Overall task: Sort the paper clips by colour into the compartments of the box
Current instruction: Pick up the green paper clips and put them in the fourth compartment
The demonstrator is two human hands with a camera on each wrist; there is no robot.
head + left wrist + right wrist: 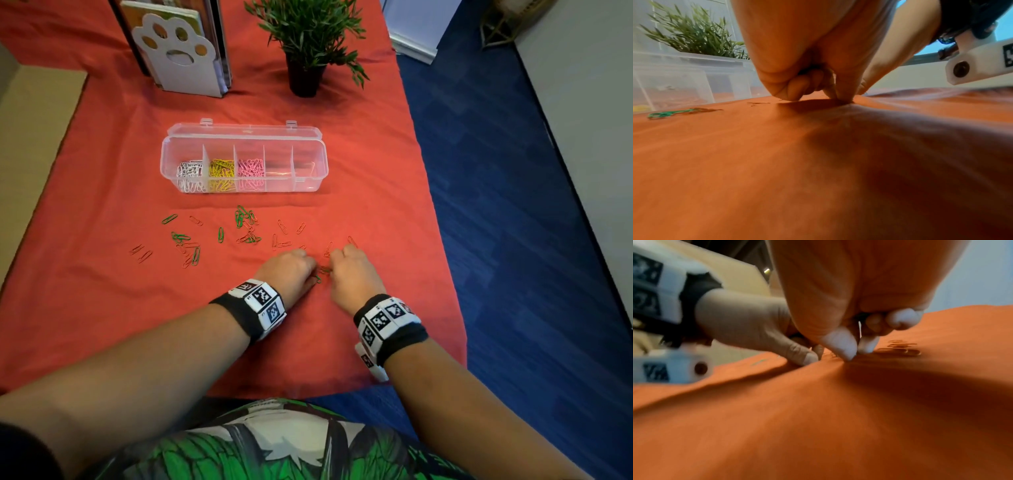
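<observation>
A clear box with its lid open stands on the red cloth. Its three left compartments hold white clips, yellow clips and pink clips; the two right ones look empty. Loose green clips and red clips lie scattered in front of it. My left hand and right hand meet over a small tangle near the front. The left thumb and forefinger pinch a green clip. The right fingertips pinch a red clip against the cloth.
A potted plant and a paw-shaped bookend with books stand behind the box. The table's right edge drops to blue carpet. More red clips lie just past my right fingers. One green clip lies left of my left hand.
</observation>
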